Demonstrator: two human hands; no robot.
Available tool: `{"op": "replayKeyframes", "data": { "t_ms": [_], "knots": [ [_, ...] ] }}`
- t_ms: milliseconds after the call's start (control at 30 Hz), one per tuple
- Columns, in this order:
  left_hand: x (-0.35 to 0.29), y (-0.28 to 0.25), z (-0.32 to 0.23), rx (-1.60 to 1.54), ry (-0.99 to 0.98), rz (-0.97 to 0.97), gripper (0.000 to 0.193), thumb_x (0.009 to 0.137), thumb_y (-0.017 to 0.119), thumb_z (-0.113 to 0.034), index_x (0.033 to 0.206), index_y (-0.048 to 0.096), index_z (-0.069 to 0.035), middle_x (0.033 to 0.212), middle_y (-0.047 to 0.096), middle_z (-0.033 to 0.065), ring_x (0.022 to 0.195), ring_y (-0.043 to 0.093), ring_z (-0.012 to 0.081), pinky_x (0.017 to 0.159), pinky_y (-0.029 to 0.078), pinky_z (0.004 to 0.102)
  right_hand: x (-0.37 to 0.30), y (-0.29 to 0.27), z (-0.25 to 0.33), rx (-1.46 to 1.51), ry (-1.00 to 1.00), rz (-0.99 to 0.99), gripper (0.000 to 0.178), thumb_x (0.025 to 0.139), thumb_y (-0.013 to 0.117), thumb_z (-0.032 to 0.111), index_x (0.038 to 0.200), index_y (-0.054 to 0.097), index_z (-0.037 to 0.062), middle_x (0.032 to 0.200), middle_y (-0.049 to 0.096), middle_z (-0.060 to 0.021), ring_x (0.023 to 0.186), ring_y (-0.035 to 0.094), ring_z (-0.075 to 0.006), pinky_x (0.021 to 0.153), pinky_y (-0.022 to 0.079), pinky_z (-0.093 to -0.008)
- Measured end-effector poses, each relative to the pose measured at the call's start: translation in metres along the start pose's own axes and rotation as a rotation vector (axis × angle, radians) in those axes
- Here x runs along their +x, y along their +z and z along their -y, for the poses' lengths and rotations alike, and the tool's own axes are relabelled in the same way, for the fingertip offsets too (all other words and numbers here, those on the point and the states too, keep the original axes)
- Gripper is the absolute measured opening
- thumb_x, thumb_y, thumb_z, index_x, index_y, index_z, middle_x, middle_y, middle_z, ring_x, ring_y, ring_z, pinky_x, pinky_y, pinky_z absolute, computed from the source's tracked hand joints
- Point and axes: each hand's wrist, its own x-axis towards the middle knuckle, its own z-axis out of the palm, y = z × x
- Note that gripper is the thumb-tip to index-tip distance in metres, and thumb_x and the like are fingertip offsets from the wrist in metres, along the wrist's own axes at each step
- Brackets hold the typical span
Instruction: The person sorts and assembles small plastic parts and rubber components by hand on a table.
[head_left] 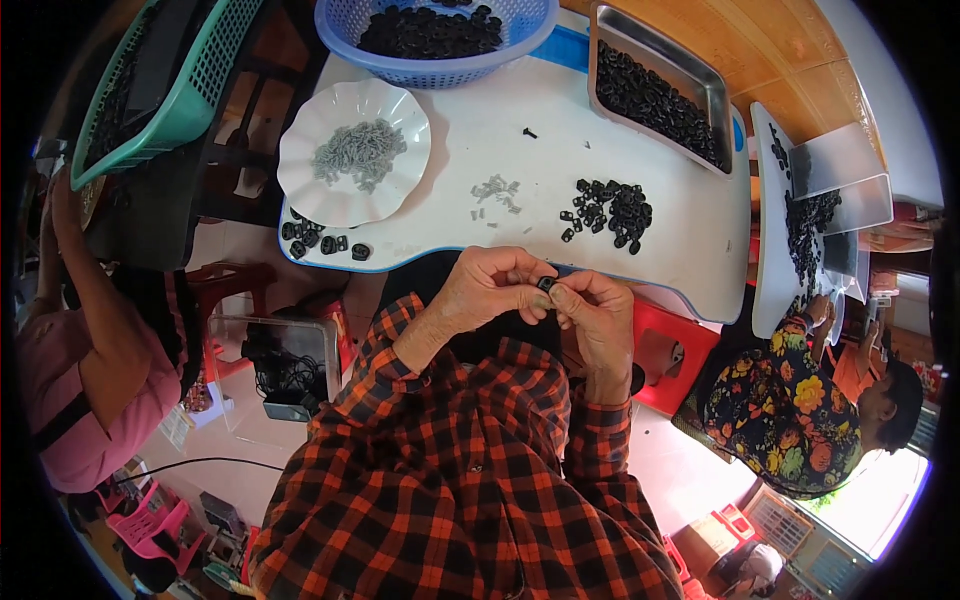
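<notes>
Both hands meet at the near edge of the white table [640, 150]: left hand [487, 290] and right hand [597, 305] pinch one small black part [546, 284] between fingertips, black parts pile [610, 212] just beyond.

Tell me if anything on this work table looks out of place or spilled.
Mostly tidy. One small black piece lies alone mid-table, apart from the black pile. A few black pieces sit at the table's near left edge beside the white plate, close to falling off. Both hands, left hand and right hand, pinch one black part.
</notes>
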Motion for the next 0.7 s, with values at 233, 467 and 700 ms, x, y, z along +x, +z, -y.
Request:
{"op": "replayKeyframes", "data": {
  "t_ms": [233, 467, 700],
  "knots": [
    [0.0, 0.0, -0.003, -0.051, 0.048, 0.0, 0.022, 0.082, 0.066, 0.004, 0.103, 0.062, 0.006, 0.082, 0.067, 0.0102, 0.066, 0.067, 0.0144, 0.058, 0.056, 0.0225, 0.003, 0.003, -0.005, 0.175, 0.032, 0.078, 0.012, 0.082, 0.07, 0.01, 0.083, 0.065, -0.0004, 0.068, 0.06, -0.002, 0.056, 0.049, -0.0056, 0.052, 0.039, -0.0179],
    [-0.002, -0.002, -0.01, -0.035, 0.019, 0.017, 0.02, 0.081, 0.066, 0.004, 0.1, 0.062, 0.008, 0.078, 0.067, 0.0131, 0.065, 0.067, 0.0164, 0.059, 0.057, 0.0259, 0.005, 0.007, -0.006, 0.275, 0.083, 0.125, 0.014, 0.081, 0.072, 0.011, 0.083, 0.064, -0.0009, 0.071, 0.061, -0.0037, 0.056, 0.049, -0.0065, 0.052, 0.039, -0.0184],
    [-0.003, -0.002, -0.013, -0.036, 0.053, 0.023, 0.019, 0.081, 0.067, 0.002, 0.1, 0.063, 0.006, 0.077, 0.068, 0.0113, 0.063, 0.067, 0.0154, 0.053, 0.055, 0.0218, 0.006, 0.005, -0.004, 0.336, 0.109, 0.19, 0.014, 0.082, 0.071, 0.009, 0.082, 0.062, -0.0008, 0.072, 0.061, -0.0052, 0.055, 0.05, -0.0075, 0.051, 0.039, -0.0189]
  ]
}}
